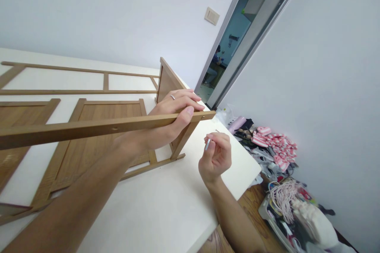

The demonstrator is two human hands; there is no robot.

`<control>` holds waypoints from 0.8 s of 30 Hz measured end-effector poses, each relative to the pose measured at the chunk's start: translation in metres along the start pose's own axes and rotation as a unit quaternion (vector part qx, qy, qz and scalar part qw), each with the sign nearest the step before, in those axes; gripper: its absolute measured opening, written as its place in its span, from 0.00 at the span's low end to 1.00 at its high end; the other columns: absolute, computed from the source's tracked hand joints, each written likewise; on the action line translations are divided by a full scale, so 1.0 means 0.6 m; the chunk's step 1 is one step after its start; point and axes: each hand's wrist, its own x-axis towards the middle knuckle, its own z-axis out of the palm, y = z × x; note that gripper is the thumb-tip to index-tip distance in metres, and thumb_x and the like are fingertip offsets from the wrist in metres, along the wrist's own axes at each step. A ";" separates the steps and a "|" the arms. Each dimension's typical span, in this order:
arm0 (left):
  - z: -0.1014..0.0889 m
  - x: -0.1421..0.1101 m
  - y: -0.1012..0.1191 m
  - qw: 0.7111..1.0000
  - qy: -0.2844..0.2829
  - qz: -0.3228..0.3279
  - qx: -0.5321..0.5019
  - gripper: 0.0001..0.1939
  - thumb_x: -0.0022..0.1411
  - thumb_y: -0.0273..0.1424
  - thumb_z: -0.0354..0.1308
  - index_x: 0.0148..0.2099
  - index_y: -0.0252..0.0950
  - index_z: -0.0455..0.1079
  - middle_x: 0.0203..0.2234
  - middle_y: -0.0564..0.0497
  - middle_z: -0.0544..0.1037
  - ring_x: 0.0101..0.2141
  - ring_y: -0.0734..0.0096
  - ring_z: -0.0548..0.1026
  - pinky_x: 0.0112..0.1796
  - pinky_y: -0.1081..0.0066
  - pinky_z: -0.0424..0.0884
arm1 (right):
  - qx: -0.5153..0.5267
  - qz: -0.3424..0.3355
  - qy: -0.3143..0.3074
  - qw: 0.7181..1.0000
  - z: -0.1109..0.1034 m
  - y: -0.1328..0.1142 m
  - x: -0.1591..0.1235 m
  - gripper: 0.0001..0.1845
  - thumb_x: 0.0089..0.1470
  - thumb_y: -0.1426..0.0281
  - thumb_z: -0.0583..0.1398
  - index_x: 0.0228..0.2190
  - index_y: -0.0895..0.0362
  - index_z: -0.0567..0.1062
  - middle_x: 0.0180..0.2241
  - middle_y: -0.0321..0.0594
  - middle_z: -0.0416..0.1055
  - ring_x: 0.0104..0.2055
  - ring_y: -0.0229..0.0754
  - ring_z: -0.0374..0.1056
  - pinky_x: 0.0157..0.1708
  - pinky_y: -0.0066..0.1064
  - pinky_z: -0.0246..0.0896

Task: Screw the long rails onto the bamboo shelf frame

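The wooden rail runs left to right, its end pointing right, gripped near that end by the left hand. Just below the end, the right hand pinches a small metal rod, steeply slanted, top leaning right, above the worktop.

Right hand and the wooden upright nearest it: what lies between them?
Head view: only white tabletop shows between the right hand and the wooden upright.
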 end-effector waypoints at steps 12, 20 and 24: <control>-0.011 -0.011 0.005 0.996 -0.070 -0.045 0.022 0.29 0.78 0.48 0.42 0.69 0.37 0.65 0.72 0.42 0.64 0.74 0.59 0.56 0.73 0.51 0.51 | 0.066 0.029 -0.058 0.996 0.021 0.000 -0.015 0.08 0.68 0.73 0.54 0.34 0.53 0.69 0.27 0.33 0.67 0.28 0.38 0.65 0.29 0.32 0.64; -0.079 -0.105 0.035 0.941 -0.151 -0.233 0.193 0.22 0.72 0.51 0.53 0.54 0.41 0.74 0.53 0.45 0.82 0.51 0.54 0.80 0.50 0.58 0.77 | 0.108 -0.006 -0.058 0.992 0.016 -0.014 -0.005 0.08 0.66 0.76 0.58 0.33 0.54 0.71 0.26 0.32 0.69 0.26 0.36 0.65 0.27 0.29 0.62; -0.120 -0.181 0.062 0.905 -0.175 -0.329 0.206 0.21 0.72 0.51 0.54 0.40 0.39 0.75 0.26 0.53 0.82 0.27 0.67 0.78 0.31 0.70 0.71 | 0.138 -0.037 -0.085 0.986 0.018 -0.021 -0.014 0.10 0.63 0.75 0.60 0.29 0.53 0.69 0.23 0.31 0.67 0.25 0.36 0.63 0.26 0.29 0.59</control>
